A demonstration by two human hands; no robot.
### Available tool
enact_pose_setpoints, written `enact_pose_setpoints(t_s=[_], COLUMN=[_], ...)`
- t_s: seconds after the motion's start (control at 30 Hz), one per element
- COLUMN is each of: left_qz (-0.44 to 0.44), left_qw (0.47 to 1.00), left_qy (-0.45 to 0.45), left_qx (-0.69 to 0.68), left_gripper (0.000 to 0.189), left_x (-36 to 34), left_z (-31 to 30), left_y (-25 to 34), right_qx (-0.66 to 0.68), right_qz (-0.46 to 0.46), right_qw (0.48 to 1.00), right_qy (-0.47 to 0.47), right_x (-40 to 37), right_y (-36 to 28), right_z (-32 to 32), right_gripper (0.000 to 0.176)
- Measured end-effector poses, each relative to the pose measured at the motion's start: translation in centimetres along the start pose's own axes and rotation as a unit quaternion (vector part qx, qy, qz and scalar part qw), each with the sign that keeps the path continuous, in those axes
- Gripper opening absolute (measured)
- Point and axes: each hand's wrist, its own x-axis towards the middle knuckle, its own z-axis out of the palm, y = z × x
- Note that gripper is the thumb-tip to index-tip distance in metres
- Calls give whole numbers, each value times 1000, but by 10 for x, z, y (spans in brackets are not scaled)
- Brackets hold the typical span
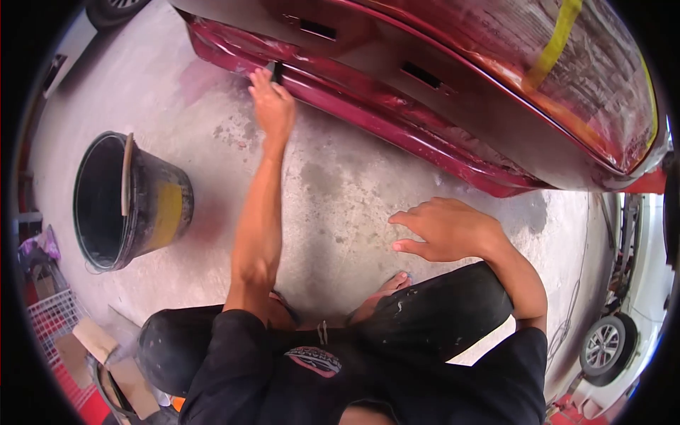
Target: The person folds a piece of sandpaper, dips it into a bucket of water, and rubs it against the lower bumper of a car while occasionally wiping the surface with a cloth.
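Note:
My left hand (273, 106) reaches forward to the lower edge of a dark red car body (397, 127). Its fingers are closed round a small dark flat piece (274, 70), perhaps a sanding pad, pressed on the glossy red sill. The hand hides most of this piece. Over my right knee hovers my right hand (450, 228), thumb and index finger apart, holding nothing. Two dark rectangular slots show in the duller panel above the sill.
To the left stands a black bucket (133, 202) with a yellow patch and a raised handle. Clear plastic film with yellow tape (556, 44) covers the upper car. Cardboard (95, 338) and a white wire rack (53, 326) lie at lower left. A white car (623, 340) is at right.

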Motion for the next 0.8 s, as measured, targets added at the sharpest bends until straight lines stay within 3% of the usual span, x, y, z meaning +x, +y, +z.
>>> enact_pose_setpoints(t_s=[0.03,0.1,0.17,0.27,0.33,0.4,0.5,0.6,0.67,0.73,0.8], left_qz=[-6,94,123,157,104,42,37,140,179,117,9], left_qw=[1000,995,985,984,994,999,999,981,976,992,999], left_qy=[14,14,-90,-64,-10,-12,29,-117,-121,-21,-39], left_qx=[-4,-43,-82,-55,-44,-13,-26,-72,-39,-42,-4], left_gripper=[53,55,56,57,56,56,57,63,62,58,55], left_x=[0,-55,-112,-82,-24,6,-20,-97,-84,-47,4], left_z=[3,13,9,3,-2,-4,12,6,3,8,-13], left_y=[5,41,91,58,7,-15,4,79,59,15,-9], right_qx=[-7,-20,-23,-17,-4,-21,-21,-24,-9,30,67], right_qz=[-2,-12,-17,-15,-13,-19,-9,-37,-58,-73,-68], right_qw=[1000,999,999,999,1000,999,999,994,987,978,987], right_qy=[8,27,37,31,22,35,36,97,149,192,129], right_x=[1,9,16,17,8,2,9,20,16,-5,-50], right_y=[0,-7,-13,-13,-6,1,-2,-10,-12,-16,-35], right_z=[0,-9,-13,-10,-3,3,-4,-8,-8,-6,-28], right_gripper=[57,58,58,58,58,53,54,53,49,45,35])
